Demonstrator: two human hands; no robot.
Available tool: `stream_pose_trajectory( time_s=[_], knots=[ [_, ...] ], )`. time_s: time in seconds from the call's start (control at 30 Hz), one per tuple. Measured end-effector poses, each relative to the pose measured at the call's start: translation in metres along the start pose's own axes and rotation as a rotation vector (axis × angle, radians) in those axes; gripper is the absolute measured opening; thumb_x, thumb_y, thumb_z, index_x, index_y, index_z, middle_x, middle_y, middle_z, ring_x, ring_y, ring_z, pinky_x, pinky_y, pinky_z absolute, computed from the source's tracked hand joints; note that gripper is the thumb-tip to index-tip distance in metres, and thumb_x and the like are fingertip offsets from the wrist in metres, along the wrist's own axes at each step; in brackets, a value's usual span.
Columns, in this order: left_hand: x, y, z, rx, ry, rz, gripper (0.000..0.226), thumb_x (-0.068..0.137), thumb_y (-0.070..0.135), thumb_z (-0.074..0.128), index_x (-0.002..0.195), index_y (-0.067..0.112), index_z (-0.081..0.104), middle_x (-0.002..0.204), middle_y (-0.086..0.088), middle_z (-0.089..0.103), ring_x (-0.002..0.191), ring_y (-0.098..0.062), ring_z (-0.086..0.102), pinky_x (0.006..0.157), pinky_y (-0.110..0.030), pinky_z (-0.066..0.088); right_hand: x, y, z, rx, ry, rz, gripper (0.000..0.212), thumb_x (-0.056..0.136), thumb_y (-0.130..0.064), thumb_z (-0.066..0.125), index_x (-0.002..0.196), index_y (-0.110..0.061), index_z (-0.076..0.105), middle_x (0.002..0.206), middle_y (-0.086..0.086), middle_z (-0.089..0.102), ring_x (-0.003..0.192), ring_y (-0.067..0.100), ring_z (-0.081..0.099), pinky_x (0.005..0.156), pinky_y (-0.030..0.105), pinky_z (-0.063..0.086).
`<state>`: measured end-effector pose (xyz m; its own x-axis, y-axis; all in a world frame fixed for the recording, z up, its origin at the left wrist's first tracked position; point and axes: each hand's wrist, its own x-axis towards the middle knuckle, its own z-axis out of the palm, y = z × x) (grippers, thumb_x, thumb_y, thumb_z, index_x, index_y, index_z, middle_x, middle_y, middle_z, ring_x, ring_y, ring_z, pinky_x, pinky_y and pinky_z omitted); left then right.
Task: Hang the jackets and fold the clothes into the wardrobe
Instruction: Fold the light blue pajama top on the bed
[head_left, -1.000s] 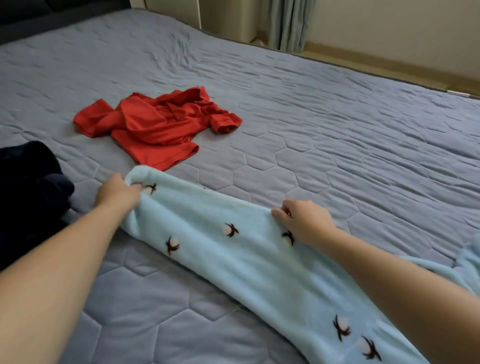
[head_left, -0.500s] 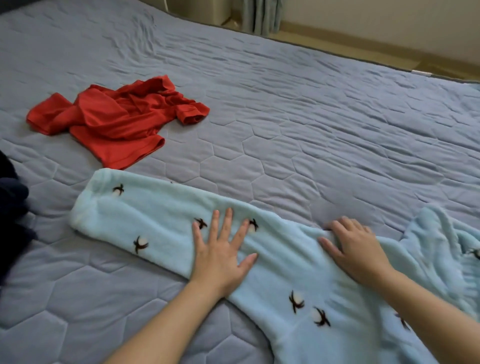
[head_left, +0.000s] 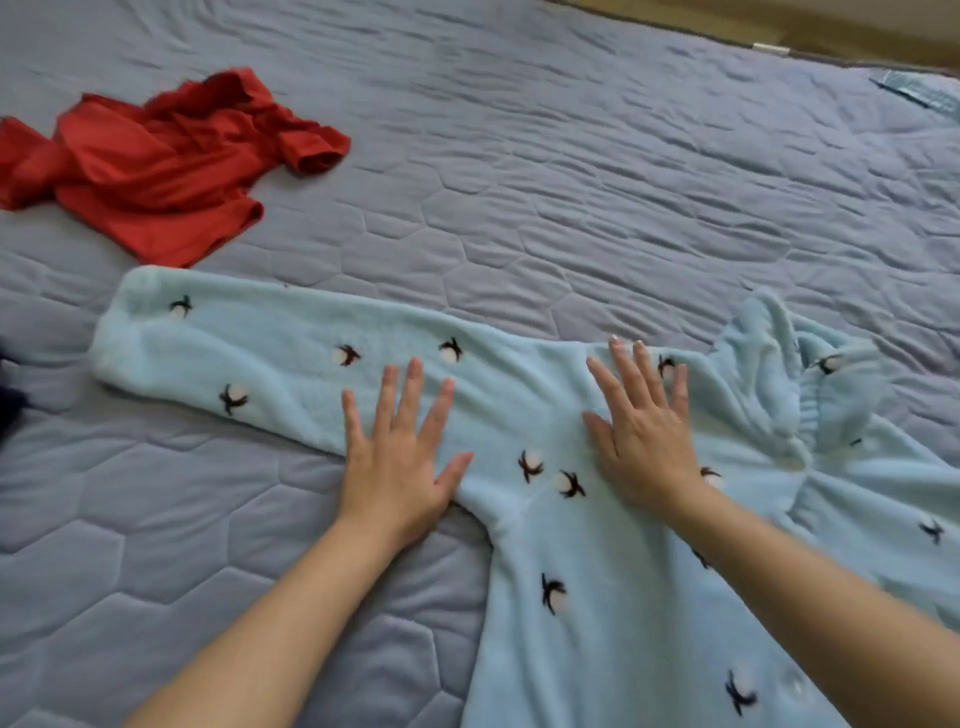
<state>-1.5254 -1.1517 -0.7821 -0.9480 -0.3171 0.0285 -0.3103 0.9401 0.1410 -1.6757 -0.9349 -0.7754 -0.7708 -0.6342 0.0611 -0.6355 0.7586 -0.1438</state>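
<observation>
Fleece top (head_left: 597, 597), pale blue w/ dark-and-white cotton-boll print: laid flat on grey-blue quilted bedspread (head_left: 571, 208), one sleeve (head_left: 249, 358) stretched out to the left, cuff end nr left edge. Collar/hood area bunched at right. Left hand (head_left: 400, 457): flat, fingers spread, pressing on sleeve nr the underarm, heel of palm partly on the quilt. Right hand (head_left: 644, 436): flat, fingers straight and slightly apart, pressing on shoulder/chest area. Neither pinches fabric. Red garment (head_left: 156, 166): crumpled, upper left, just beyond the sleeve cuff, apart from it. Dark fabric (head_left: 8, 405): sliver at left edge, kind unclear.
</observation>
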Motion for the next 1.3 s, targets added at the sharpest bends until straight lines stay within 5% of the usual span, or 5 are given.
stream_pose_trajectory(
  time_s=[0.23,0.4,0.7,1.03,1.3],
  knots=[
    [-0.112,0.101,-0.004,-0.099,-0.324,0.292,0.08,0.069,0.06,0.047,0.141,0.024,0.042,0.153,-0.013,0.029,0.14,-0.035,0.028,0.102,-0.07,0.026,-0.154,-0.014,-0.006,0.088,-0.134,0.361,0.064,0.089,-0.053,0.028,0.148,-0.04,0.008,0.159,-0.007,-0.004,0.147,0.022,-0.006,0.107,0.064,-0.005],
    [-0.134,0.098,0.019,-0.026,-0.495,0.281,0.082,0.084,0.065,0.033,0.151,0.032,-0.002,0.154,-0.007,-0.026,0.143,-0.029,-0.021,0.102,-0.062,-0.027,-0.197,-0.022,0.015,-0.064,-0.45,0.444,0.063,0.09,-0.05,0.031,0.15,-0.034,0.019,0.16,0.002,0.008,0.147,0.03,0.0,0.107,0.07,0.004],
    [-0.131,0.1,0.037,0.089,-0.427,0.296,0.082,0.086,0.068,0.022,0.148,0.032,-0.018,0.139,-0.006,-0.049,0.136,-0.028,-0.037,0.099,-0.061,-0.03,-0.193,-0.012,0.03,-0.078,-0.289,0.394,0.067,0.082,-0.051,0.031,0.144,-0.029,0.038,0.156,0.003,0.027,0.143,0.034,0.022,0.104,0.072,0.013],
    [-0.193,0.118,0.012,-0.015,-0.272,0.12,0.07,0.09,0.05,0.026,0.151,0.018,0.018,0.158,-0.016,0.006,0.146,-0.032,0.005,0.111,-0.061,-0.002,-0.237,-0.008,0.001,0.163,-0.199,0.437,0.059,0.096,-0.043,0.035,0.15,-0.04,0.01,0.16,-0.009,-0.006,0.146,0.018,-0.011,0.11,0.058,-0.013],
    [-0.314,0.142,-0.023,-0.035,-0.353,-0.02,0.071,0.083,0.04,0.023,0.145,0.007,0.033,0.154,-0.017,0.022,0.142,-0.035,0.022,0.11,-0.062,0.008,-0.483,0.052,-0.077,0.292,-0.206,1.197,0.059,0.098,-0.035,0.042,0.15,-0.019,0.02,0.157,0.008,0.02,0.143,0.025,0.02,0.113,0.052,0.02]
  ],
)
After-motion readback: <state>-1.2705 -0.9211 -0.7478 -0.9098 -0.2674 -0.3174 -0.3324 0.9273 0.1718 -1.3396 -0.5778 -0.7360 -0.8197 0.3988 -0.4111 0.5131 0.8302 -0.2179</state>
